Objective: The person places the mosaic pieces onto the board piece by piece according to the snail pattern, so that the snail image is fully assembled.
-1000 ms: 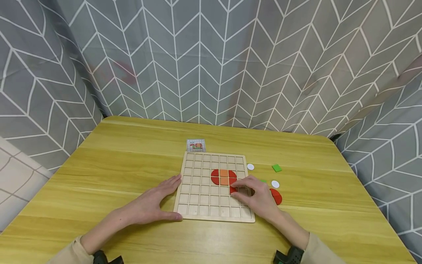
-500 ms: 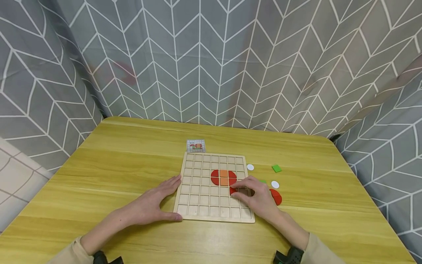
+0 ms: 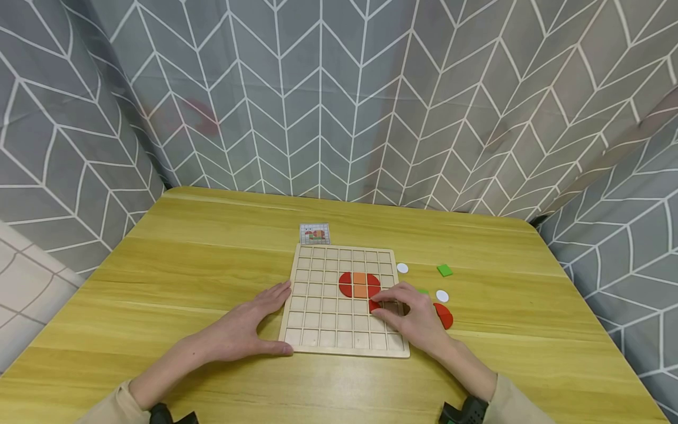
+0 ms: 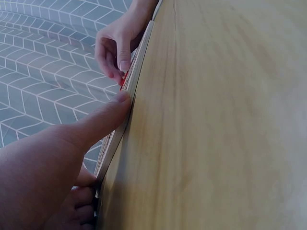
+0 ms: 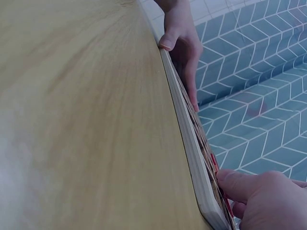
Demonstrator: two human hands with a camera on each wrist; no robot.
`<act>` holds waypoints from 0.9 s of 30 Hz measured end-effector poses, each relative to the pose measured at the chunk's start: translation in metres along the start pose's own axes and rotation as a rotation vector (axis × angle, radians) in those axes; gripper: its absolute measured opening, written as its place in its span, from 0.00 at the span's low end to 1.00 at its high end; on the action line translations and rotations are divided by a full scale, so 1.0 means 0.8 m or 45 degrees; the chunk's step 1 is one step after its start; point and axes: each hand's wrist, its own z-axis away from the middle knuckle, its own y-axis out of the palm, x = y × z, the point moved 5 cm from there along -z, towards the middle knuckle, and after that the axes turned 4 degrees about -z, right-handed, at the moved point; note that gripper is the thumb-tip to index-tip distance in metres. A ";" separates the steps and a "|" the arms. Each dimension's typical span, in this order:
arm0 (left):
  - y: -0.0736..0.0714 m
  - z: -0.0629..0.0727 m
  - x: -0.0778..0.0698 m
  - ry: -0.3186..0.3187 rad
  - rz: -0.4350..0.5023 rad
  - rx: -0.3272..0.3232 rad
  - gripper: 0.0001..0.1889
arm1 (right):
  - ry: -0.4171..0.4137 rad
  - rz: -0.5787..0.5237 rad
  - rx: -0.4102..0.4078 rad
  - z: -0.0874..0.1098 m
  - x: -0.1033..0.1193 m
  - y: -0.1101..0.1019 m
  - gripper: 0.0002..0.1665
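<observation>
A wooden grid board (image 3: 320,338) lies on the table in the head view. Its cells hold red rounded pieces (image 3: 345,285) on both sides of orange squares (image 3: 359,291). My right hand (image 3: 418,318) pinches a small red piece (image 3: 374,306) between thumb and forefinger, in a cell just below the right-hand red ones; its full shape is hidden by the fingers. Against the board's left edge rests my left hand (image 3: 238,330), fingers extended, thumb at the near-left corner. In the right wrist view, the right thumb (image 5: 235,182) is on a red piece at board level.
A small printed pattern card (image 3: 315,234) touches the board's far-left edge. To the right lie white discs (image 3: 442,296), a green square (image 3: 444,270), another green piece (image 3: 423,291) partly hidden by the hand, and red curved pieces (image 3: 445,317). A patterned curtain (image 3: 339,106) hangs behind the table.
</observation>
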 end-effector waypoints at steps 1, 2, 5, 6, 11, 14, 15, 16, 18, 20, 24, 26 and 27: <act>0.000 0.000 0.000 0.001 -0.001 0.000 0.60 | -0.016 0.000 -0.008 0.000 0.001 0.000 0.19; 0.000 0.000 0.000 0.002 -0.001 -0.001 0.60 | -0.031 0.000 -0.014 -0.001 0.003 0.000 0.19; 0.000 0.000 0.000 0.004 -0.002 -0.002 0.60 | -0.072 0.002 -0.027 -0.004 0.010 -0.001 0.19; 0.000 0.000 0.000 0.005 -0.002 -0.002 0.60 | -0.082 -0.002 -0.027 -0.006 0.014 -0.001 0.19; 0.000 0.000 0.000 0.013 -0.004 -0.007 0.61 | -0.072 -0.010 -0.030 -0.009 0.026 -0.002 0.19; 0.000 0.000 -0.002 0.013 -0.002 -0.009 0.60 | -0.058 -0.010 -0.030 -0.006 0.019 -0.002 0.18; 0.000 0.000 -0.002 0.019 -0.006 -0.013 0.60 | -0.051 -0.013 -0.029 -0.005 0.014 -0.004 0.18; 0.000 0.000 -0.002 0.022 -0.006 -0.016 0.60 | -0.051 -0.005 -0.027 -0.004 0.009 -0.007 0.18; 0.000 0.000 -0.003 0.024 -0.004 -0.018 0.59 | -0.035 0.016 -0.030 -0.002 0.000 -0.019 0.17; 0.000 0.001 -0.004 0.030 -0.001 -0.021 0.59 | 0.006 0.052 -0.049 0.000 -0.011 -0.036 0.17; 0.001 0.001 -0.004 0.031 0.008 -0.015 0.59 | 0.159 0.103 -0.096 0.010 -0.032 -0.075 0.18; 0.001 0.002 -0.003 0.029 0.009 -0.012 0.59 | 0.235 0.090 -0.100 0.015 -0.038 -0.090 0.18; 0.001 0.002 -0.003 0.029 0.009 -0.012 0.59 | 0.257 0.089 -0.092 0.017 -0.039 -0.096 0.18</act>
